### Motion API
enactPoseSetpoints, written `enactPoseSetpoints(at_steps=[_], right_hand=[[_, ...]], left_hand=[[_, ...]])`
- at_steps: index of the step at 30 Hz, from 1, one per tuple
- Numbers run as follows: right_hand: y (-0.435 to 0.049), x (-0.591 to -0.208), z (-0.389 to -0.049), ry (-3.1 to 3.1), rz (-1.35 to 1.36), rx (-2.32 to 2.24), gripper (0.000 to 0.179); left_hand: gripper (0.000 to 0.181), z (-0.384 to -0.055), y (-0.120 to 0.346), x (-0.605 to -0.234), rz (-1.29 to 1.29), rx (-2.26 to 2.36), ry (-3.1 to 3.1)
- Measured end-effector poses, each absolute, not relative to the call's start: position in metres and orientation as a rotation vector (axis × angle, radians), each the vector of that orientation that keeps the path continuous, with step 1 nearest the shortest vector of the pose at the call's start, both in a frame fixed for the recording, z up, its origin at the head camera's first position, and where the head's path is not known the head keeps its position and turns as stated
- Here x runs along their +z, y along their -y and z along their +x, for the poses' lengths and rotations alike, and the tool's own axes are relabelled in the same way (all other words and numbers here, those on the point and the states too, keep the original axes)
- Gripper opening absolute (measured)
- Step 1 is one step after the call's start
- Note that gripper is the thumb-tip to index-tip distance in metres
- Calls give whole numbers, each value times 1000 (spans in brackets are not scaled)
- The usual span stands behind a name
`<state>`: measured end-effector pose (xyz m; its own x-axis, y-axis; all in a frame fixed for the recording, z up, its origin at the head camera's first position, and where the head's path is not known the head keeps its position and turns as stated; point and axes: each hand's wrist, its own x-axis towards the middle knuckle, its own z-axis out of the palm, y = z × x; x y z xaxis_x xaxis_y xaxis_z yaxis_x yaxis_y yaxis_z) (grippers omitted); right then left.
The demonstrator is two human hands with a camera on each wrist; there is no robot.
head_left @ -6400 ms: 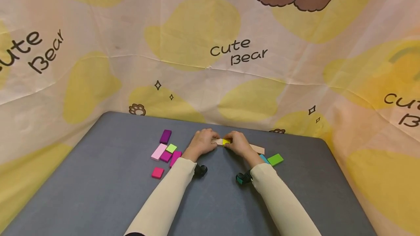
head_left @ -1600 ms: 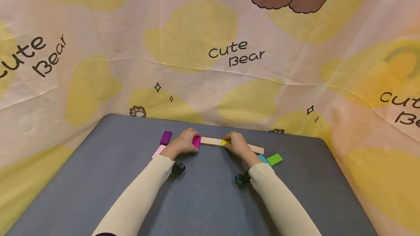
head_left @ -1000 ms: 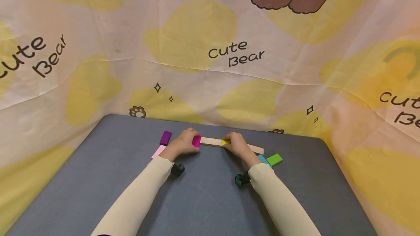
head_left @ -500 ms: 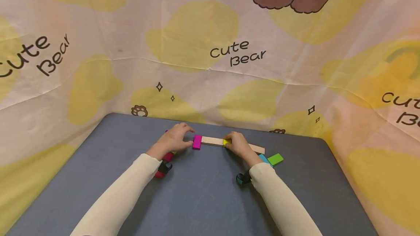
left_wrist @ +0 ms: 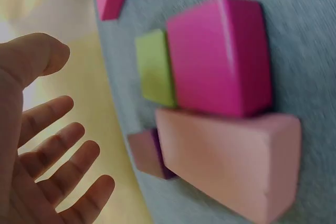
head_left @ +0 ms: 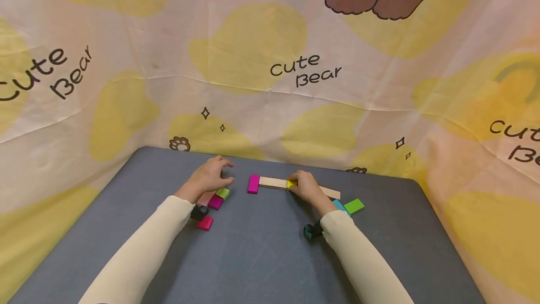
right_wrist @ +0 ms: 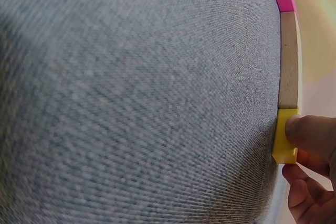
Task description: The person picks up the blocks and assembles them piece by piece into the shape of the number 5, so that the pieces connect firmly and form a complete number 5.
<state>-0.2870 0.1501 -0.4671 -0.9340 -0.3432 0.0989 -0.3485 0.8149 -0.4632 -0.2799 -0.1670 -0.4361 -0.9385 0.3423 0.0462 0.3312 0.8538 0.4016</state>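
Observation:
My right hand [head_left: 307, 187] pinches a yellow block [right_wrist: 284, 137] between thumb and fingers at the right end of a short row. Beside the yellow block lies a plain wooden block [head_left: 273, 182], with a magenta block [head_left: 253, 184] set crosswise at its left end. My left hand [head_left: 206, 177] is empty, its fingers spread, above a loose group on the left. In the left wrist view that group holds a light pink block [left_wrist: 220, 158], another magenta block [left_wrist: 202, 59], a lime block [left_wrist: 153, 66] and a partly hidden purple block [left_wrist: 161, 153].
A pinkish-red block [head_left: 205, 223] lies nearer on the left. Beyond my right wrist are another plain wooden block [head_left: 331, 193], a blue block [head_left: 339, 205] partly hidden by the arm, and a green block [head_left: 354, 205]. A printed cloth [head_left: 236, 50] hangs behind the grey table [head_left: 270, 257].
My left hand brought the magenta block from the left group to the row's left end, let go of it and moved back left with its fingers spread. My right hand has stayed at the yellow block.

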Motion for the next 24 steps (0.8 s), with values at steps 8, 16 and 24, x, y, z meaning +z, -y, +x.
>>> enactPoseSetpoints(at_steps=[8,16,24], right_hand=[[-151,-468,-288,3001,550,770,23],[-152,-469,-288,2983,575,760,23],[-152,-469,-288,2976,578,755,21]], left_hand=[[49,-283,184,-445,428,682,-2987],[51,-288,192,-453,342,717,-2970],[53,-293,194,-458,282,709,-2964]])
